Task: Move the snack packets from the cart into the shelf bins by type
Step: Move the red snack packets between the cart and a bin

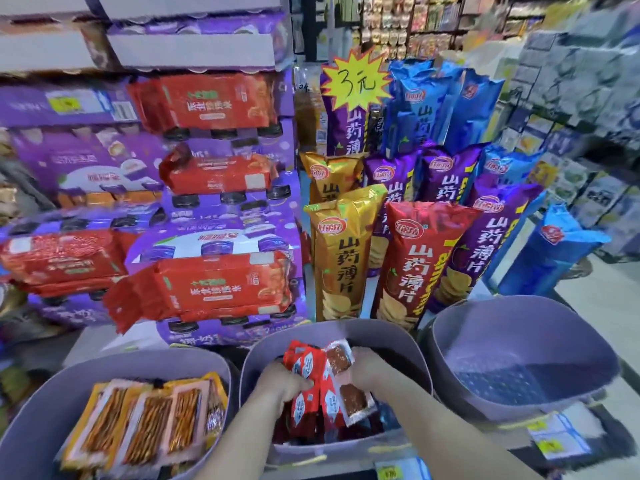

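Observation:
Three grey-purple bins stand in a row at the bottom of the view. Over the middle bin (pixel 391 344), my left hand (pixel 282 381) and my right hand (pixel 367 367) together grip a bunch of small red snack packets (pixel 311 386), some with clear windows showing dark red pieces. More red packets lie under them in that bin. The left bin (pixel 31 434) holds several yellow packets (pixel 145 420) of brown sticks. Nothing lies in the right bin (pixel 519 323). The cart is out of view.
Tall yam-chip bags (pixel 415 258) in gold, red, purple and blue stand just behind the bins. Purple drink cartons with flat red packs (pixel 207 292) on them are stacked at the left. Price tags (pixel 554 441) hang on the shelf edge. An aisle runs at the right.

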`<state>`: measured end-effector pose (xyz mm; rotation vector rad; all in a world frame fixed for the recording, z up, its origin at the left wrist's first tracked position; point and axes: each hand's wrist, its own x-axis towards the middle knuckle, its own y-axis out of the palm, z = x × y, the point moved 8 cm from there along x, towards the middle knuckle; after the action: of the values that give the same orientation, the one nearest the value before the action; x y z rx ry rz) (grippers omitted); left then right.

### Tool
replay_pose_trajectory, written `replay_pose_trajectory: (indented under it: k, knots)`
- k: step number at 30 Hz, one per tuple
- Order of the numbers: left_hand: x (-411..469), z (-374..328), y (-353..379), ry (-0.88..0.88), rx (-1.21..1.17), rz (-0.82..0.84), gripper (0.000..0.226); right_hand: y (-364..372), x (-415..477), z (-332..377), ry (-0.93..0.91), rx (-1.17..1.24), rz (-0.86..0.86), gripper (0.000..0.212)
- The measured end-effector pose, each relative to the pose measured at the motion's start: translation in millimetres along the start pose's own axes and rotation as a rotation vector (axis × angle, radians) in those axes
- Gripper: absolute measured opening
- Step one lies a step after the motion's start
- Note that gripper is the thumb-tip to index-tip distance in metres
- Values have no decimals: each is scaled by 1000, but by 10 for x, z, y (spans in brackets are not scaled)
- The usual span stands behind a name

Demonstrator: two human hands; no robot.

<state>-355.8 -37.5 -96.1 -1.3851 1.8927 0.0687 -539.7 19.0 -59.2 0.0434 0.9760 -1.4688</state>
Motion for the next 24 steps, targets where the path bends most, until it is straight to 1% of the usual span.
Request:
replay_pose_trajectory:
  k: [1,2,3,5,7,9,12,16,18,19,22,24]
  knots:
    - [9,-18,-6,7,131,3,42,16,5,28,16,-52,31,26]
    - [15,-38,-14,14,268,4,50,36,15,42,32,-95,53,34]
    - [15,-61,-34,21,393,1,54,54,16,42,48,-134,73,36]
    - [10,-105,-57,32,584,-6,57,125,1,23,91,-206,142,32]
    - [-6,-137,-60,40,700,-31,66,130,-33,1,112,-210,164,21]
    - [-27,-148,-63,29,769,-69,82,98,-15,-24,103,-218,150,16]
    - [-73,-157,-51,8,835,-97,96,33,-59,23,61,-301,130,33]
    - [-173,-242,-26,38,886,-125,93,-19,-100,-1,51,-494,163,30]
    - [-246,-309,-35,57,904,-153,91,-88,-119,-6,38,-520,137,32]
    - [-291,-347,-43,67,917,-167,90,-120,-127,-24,35,-533,117,37]
    - [-445,-464,-79,98,958,-210,85,-203,-167,-56,9,-601,31,63]
    - [-591,-544,-106,115,971,-240,82,-263,-231,-34,-34,-644,-50,71]
